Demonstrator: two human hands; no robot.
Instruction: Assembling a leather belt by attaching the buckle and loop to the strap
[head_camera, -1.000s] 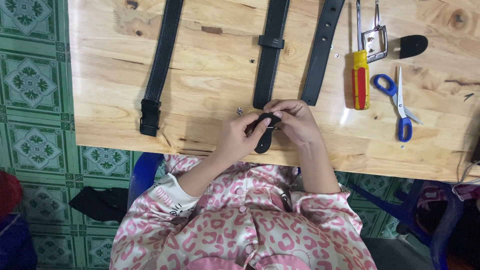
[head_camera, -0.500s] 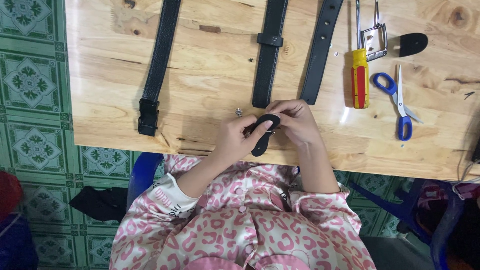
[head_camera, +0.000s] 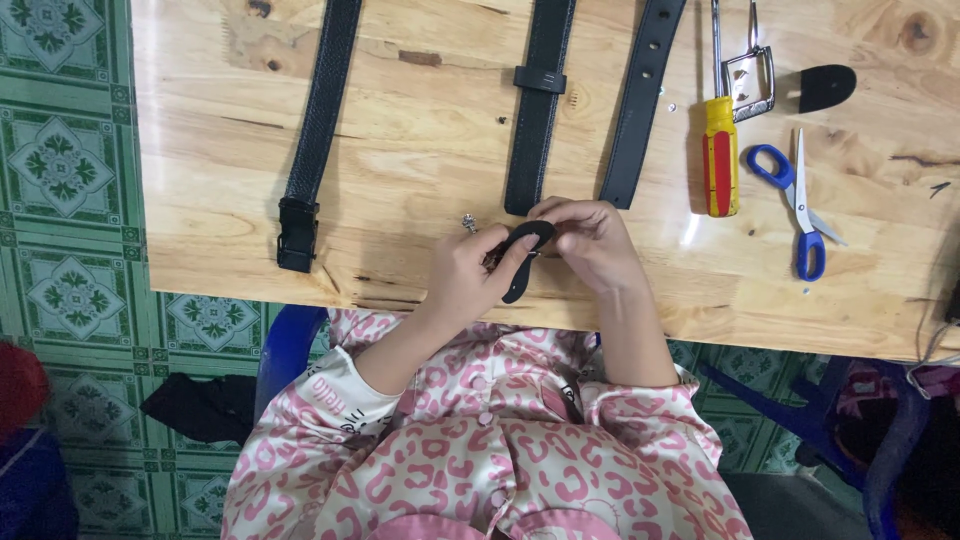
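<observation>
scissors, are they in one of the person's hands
No, the blue-handled scissors lie on the wooden table beside the screwdriver, apart from both hands.

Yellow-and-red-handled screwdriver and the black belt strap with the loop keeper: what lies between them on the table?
In the head view, a black perforated belt strap lies between the screwdriver and the keeper strap.

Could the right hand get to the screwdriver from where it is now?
Probably yes: the right hand would first have to let go of the black strap piece, but only bare table lies between it and the screwdriver.
</observation>
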